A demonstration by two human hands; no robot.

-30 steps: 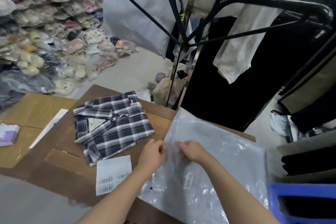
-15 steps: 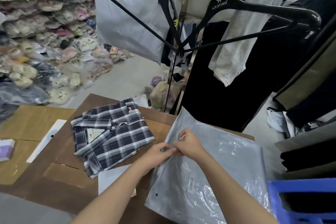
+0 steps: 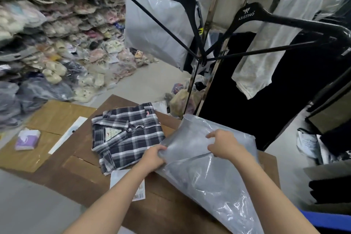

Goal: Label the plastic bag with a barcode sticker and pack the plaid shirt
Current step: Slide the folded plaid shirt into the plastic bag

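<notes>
A grey translucent plastic bag (image 3: 214,180) lies across the right part of the brown cardboard work surface (image 3: 79,175). My left hand (image 3: 152,157) pinches the bag's left edge, and my right hand (image 3: 224,145) grips its upper layer, so the mouth is pulled apart. The folded dark plaid shirt (image 3: 126,137) rests flat just left of the bag, collar label up. A white barcode sticker sheet (image 3: 136,190) lies below the shirt, partly hidden under my left forearm.
Black hangers (image 3: 281,23) and hanging garments stand close behind the work surface. Stacks of bagged shoes (image 3: 62,43) fill the left. A small purple-white packet (image 3: 27,139) and a white strip (image 3: 67,132) lie on lighter cardboard at left. A blue bin (image 3: 328,218) sits at lower right.
My hands have moved apart from a joint pinch; the left pulls the bag's edge toward the shirt and the right lifts the top layer. The bag's near part has shifted.
</notes>
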